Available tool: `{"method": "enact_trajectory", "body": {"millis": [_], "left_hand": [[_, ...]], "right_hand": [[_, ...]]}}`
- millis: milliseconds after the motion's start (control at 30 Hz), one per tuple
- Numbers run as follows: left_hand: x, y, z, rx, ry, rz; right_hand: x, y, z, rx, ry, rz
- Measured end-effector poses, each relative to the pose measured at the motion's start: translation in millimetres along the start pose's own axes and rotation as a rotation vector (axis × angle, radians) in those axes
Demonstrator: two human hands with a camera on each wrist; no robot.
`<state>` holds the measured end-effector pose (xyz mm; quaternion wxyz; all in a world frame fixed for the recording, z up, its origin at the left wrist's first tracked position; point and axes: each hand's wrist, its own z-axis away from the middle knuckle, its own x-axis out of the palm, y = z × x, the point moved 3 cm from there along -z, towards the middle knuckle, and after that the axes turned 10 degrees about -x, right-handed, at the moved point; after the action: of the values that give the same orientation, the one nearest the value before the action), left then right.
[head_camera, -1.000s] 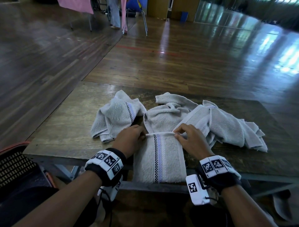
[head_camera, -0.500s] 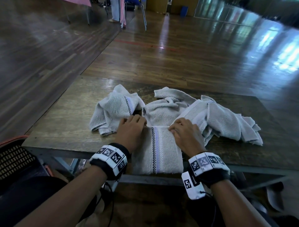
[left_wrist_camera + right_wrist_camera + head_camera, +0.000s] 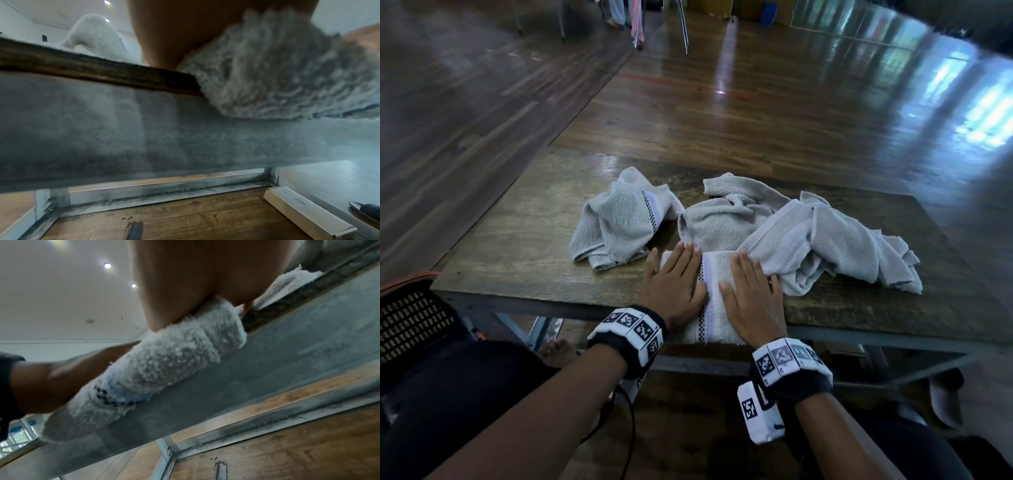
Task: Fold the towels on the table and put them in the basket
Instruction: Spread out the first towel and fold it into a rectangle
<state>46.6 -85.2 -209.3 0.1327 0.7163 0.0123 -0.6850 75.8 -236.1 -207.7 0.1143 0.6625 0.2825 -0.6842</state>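
A: Your left hand [image 3: 676, 281] and right hand [image 3: 751, 294] are both lying flat, fingers straight, pressing the folded towel [image 3: 710, 298] down at the near edge of the bench [image 3: 517, 246]; neither is gripping anything. The unfolded towels [image 3: 808, 236] are heaped just behind your fingertips, with a loosely bunched towel [image 3: 619, 222] to the left. The basket [image 3: 410, 315] is sitting low on your left.

B: How will it handle?

A: Soft, light and limp, I'd judge. It is overhanging the bench edge, so slide your fingers under both short ends and lift it level.

B: And the left wrist view?

A: The left palm [image 3: 164, 32] is bearing on thick terry pile [image 3: 277, 73] drooping over the bench edge [image 3: 92, 68].

B: The right wrist view?

A: The right palm [image 3: 195, 280] is squashing the doubled fold [image 3: 164, 369]; the checked stripe [image 3: 107, 395] is showing. The layers may slip apart, so pinch them together.
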Motion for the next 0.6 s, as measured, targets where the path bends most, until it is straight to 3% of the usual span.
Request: {"method": "enact_trajectory", "body": {"millis": [200,300,367,467,600], "left_hand": [[1.3,-28.1,5.0,-0.077,-0.024,0.026],[-9.2,-44.0,14.8,-0.131,0.012,0.028],[-18.2,-55.1,21.5,-0.195,0.052,0.144],[-26.3,-67.3,25.4,-0.307,-0.049,0.253],[-23.8,-63.4,19.1,-0.284,-0.193,0.374]], "right_hand": [[-7.9,8.3,11.3,-0.023,0.06,0.057],[-21.6,25.0,19.9,0.102,0.155,-0.063],[-29.8,38.3,22.5,0.19,0.191,-0.222],[-30.3,45.4,19.7,0.186,0.014,-0.512],[-27.6,39.3,10.2,0.166,-0.05,-0.553]]}}
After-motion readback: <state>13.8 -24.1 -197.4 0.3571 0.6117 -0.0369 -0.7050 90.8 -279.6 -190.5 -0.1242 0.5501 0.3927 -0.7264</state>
